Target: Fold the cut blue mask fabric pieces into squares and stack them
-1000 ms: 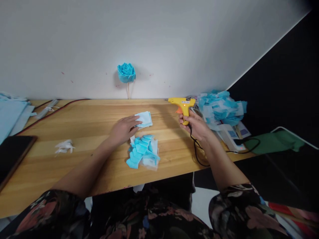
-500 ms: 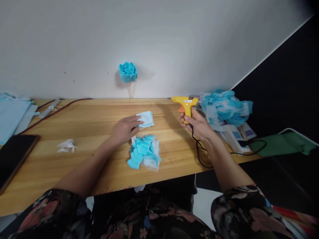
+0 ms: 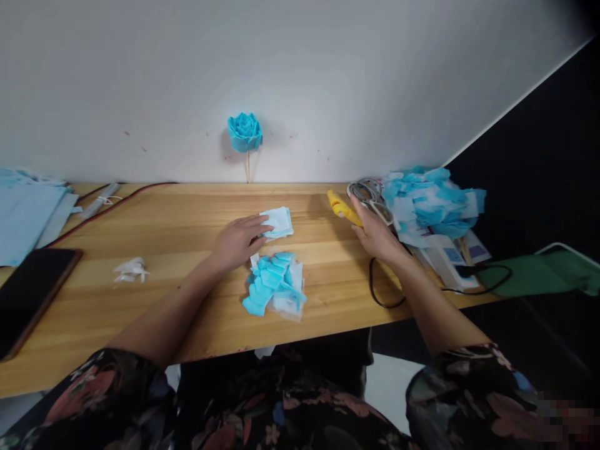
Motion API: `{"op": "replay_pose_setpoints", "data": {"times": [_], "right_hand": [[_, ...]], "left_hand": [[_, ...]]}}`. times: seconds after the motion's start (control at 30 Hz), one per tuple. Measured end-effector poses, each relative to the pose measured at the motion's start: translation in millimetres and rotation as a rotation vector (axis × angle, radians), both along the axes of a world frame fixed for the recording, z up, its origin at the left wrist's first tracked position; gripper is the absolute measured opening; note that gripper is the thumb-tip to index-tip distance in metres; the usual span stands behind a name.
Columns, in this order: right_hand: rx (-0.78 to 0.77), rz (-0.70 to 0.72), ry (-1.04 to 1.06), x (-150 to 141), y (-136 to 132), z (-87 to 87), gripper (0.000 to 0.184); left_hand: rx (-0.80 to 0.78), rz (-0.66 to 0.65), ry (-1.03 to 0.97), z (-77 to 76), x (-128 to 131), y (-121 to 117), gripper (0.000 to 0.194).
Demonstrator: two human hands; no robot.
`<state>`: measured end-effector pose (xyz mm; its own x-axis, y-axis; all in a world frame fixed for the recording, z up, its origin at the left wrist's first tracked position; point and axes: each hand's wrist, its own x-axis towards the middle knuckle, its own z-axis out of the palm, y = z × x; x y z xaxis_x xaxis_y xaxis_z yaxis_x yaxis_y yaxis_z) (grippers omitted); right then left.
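my right hand [image 3: 379, 237] is gripping the yellow glue gun [image 3: 347, 211] near the cable coil [image 3: 366, 189]; my left hand [image 3: 238, 242] is resting loosely open on the cut squares [image 3: 280, 221], above the blue petals [image 3: 269, 279]. light pressure is probably helping, nozzle facing away from skin.

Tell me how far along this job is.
One blue flower on a stem looks finished. The right hand holds the yellow glue gun; the left hand touches the stacked squares. Those squares and the loose blue pieces seem left to use.
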<state>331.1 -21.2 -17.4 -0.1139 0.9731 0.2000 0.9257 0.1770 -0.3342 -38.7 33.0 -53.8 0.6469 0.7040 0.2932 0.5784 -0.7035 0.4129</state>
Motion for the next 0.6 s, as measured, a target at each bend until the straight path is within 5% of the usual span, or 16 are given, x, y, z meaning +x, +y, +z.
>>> {"op": "replay_pose_setpoints", "data": {"times": [0.2,0.37,0.6], "right_hand": [[0.028,0.013,-0.269,14.9,3.6,-16.8,0.072],[0.044,0.051,-0.358,12.4,-5.3,3.5,0.058],[0.255,0.353,0.038,-75.8,4.9,33.3,0.031]], "left_hand": [[0.015,0.004,-0.070,0.6,0.2,-1.5,0.036],[-0.031,0.011,-0.216,1.8,2.2,-2.9,0.032],[0.020,-0.029,-0.341,-2.3,3.3,1.2,0.027]]}}
